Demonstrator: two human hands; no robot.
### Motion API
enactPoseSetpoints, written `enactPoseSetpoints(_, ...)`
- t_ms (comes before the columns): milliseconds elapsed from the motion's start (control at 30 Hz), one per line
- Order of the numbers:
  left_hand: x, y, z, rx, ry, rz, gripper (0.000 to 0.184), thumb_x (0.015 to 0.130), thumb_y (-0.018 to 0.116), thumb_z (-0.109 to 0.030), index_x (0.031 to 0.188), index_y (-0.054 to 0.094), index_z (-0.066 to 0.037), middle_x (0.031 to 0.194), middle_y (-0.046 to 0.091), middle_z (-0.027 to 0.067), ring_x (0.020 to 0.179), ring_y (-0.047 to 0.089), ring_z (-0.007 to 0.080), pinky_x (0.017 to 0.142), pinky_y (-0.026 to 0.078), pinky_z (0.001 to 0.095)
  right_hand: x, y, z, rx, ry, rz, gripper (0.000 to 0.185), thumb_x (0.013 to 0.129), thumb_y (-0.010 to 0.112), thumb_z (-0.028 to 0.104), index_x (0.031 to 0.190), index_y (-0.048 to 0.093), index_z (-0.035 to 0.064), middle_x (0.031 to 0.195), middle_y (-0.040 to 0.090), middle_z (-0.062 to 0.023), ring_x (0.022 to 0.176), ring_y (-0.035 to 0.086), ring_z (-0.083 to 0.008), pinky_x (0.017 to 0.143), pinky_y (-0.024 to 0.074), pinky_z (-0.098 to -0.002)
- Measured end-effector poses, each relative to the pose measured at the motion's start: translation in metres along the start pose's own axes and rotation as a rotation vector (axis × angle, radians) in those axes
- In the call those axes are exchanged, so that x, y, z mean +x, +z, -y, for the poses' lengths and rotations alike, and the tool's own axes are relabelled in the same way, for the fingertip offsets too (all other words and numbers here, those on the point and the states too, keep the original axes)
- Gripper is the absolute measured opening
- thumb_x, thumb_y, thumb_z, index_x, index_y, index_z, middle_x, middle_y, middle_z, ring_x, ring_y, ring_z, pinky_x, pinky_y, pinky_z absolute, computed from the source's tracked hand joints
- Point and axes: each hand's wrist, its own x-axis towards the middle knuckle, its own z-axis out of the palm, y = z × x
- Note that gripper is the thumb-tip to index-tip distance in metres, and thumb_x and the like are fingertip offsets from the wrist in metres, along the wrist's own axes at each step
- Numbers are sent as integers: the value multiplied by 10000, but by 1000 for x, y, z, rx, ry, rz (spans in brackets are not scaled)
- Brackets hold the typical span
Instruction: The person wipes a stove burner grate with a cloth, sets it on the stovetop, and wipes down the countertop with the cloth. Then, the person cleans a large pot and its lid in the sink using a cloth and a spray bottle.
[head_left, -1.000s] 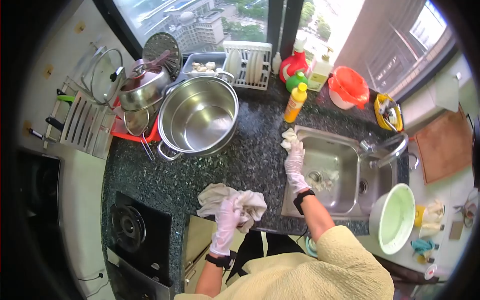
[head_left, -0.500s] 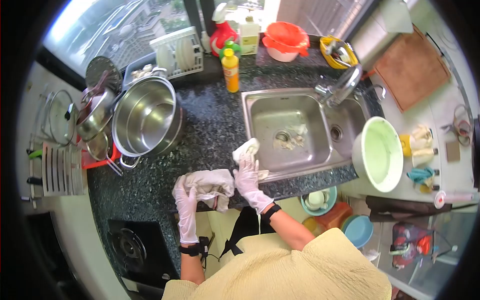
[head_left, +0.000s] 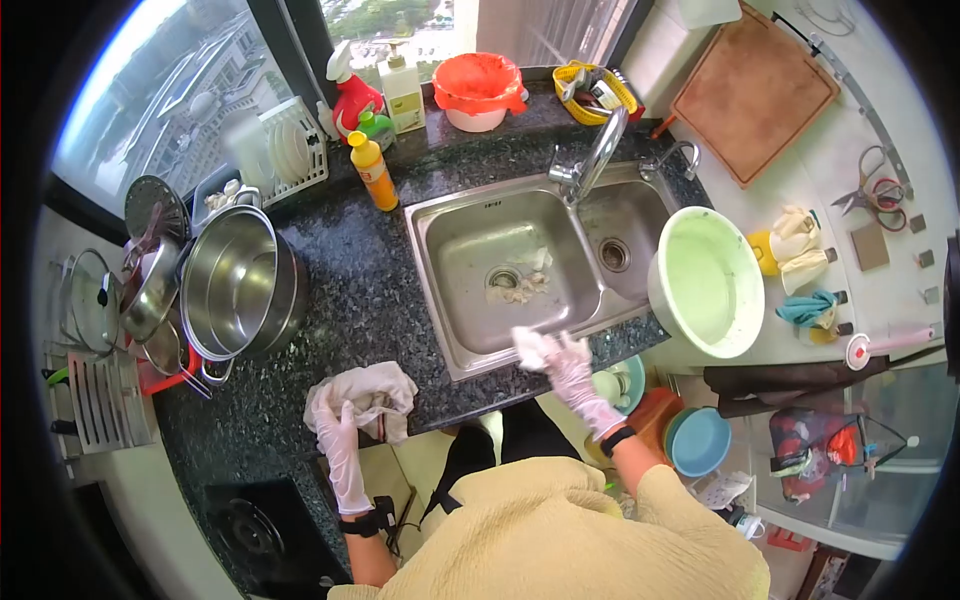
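On the dark speckled desk (head_left: 345,260), at its front edge, a crumpled greyish cloth (head_left: 380,388) is touched by the gloved left hand (head_left: 341,445); the hand is laid along the cloth's left side, thumb apart from fingers, and whether the fabric is gripped cannot be told. A white rag (head_left: 532,348) is pinched in the bent fingers of the gloved right hand (head_left: 574,378) – it is held at the front rim of the steel sink (head_left: 505,233), though contact with the rim cannot be made out. In the sink's larger bowl, pale scraps (head_left: 522,289) are gathered around the drain. A white basin (head_left: 735,345), pale green inside, is set at the sink's right end. At the left, a large steel pot (head_left: 288,300) is placed well apart from the sink, and plates (head_left: 290,150) are held upright in a white rack (head_left: 317,165). Toward the window, an orange bottle (head_left: 376,180) is stood near a red spray bottle (head_left: 355,100) and a white pump bottle (head_left: 403,98).
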Motion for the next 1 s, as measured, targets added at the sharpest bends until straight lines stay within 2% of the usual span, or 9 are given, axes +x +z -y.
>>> enactPoseSetpoints(67, -10, 4, 0, 7, -37, -70, 456, 838, 624, -18, 1277, 504, 2, 1247, 532, 172, 1165, 510, 282, 1020, 391, 369, 5, 16, -54, 120, 143, -55, 420, 882, 526, 239, 1298, 501, 191, 1358, 479, -51, 1339, 326, -293, 1114, 148, -558)
enactPoseSetpoints(133, -17, 1, -15, 49, -107, -47, 478, 835, 629, -33, 1295, 499, -11, 1282, 505, 172, 1205, 473, 300, 1043, 364, 378, 17, 10, -107, 39, 140, -103, 403, 869, 528, 201, 1271, 529, 171, 1309, 515, -68, 1273, 409, -284, 1066, 257, -530)
enactPoseSetpoints(267, -21, 8, -32, 54, -123, -42, 483, 832, 636, -43, 1296, 503, -13, 1294, 492, 176, 1222, 458, 311, 1052, 353, 387, 52, -9, -167, 242, 222, -114, 260, 823, 528, 98, 1059, 635, 120, 985, 629, -120, 934, 572, -318, 816, 446, -453)
enactPoseSetpoints(300, -21, 10, -34, 77, -112, -43, 481, 830, 637, -42, 1290, 504, -8, 1289, 493, 180, 1217, 460, 317, 1048, 356, 391, 61, -39, -148, 485, 341, 71, 207, 776, 574, 76, 963, 658, 102, 899, 629, -135, 884, 570, -345, 810, 455, -446)
enactPoseSetpoints(333, -23, 9, -35, 91, -117, -52, 479, 831, 635, -41, 1290, 503, -6, 1290, 492, 181, 1217, 459, 317, 1047, 357, 390, 46, 2, -162, 479, 48, -28, 227, 737, 668, 38, 962, 670, 68, 918, 646, -150, 882, 591, -339, 805, 476, -425)
enactPoseSetpoints(533, -36, 15, -54, 39, -175, -132, 441, 846, 623, -38, 1273, 519, -7, 1267, 512, 180, 1193, 490, 305, 1033, 377, 384, 102, -2, -44, 672, -254, 501, 229, 793, 643, 81, 1007, 709, 130, 1101, 657, -141, 1048, 599, -336, 940, 461, -417)
enactPoseSetpoints(633, -46, 12, -53, 69, -168, -169, 407, 838, 634, -38, 1235, 550, -18, 1259, 531, 179, 1191, 501, 296, 1030, 383, 379, 128, -19, 38, 657, -391, 575, 192, 805, 678, 201, 983, 712, 137, 934, 639, -135, 961, 602, -327, 862, 466, -428)
enactPoseSetpoints(833, -58, 6, -57, 62, -167, -172, 362, 818, 636, -19, 1176, 583, -25, 1228, 552, 148, 1157, 511, 283, 1012, 389, 375, 141, 7, 111, 689, -204, 483, 119, 723, 668, 162, 801, 632, 79, 861, 612, -142, 844, 612, -338, 737, 502, -402)
enactPoseSetpoints(1000, -57, 11, -56, 56, -143, -197, 356, 813, 636, -15, 1165, 587, -25, 1230, 552, 141, 1155, 510, 292, 1005, 394, 384, 191, 28, 124, 802, 66, -30, 166, 707, 651, 58, 854, 577, 79, 840, 591, -142, 822, 605, -341, 726, 494, -440)
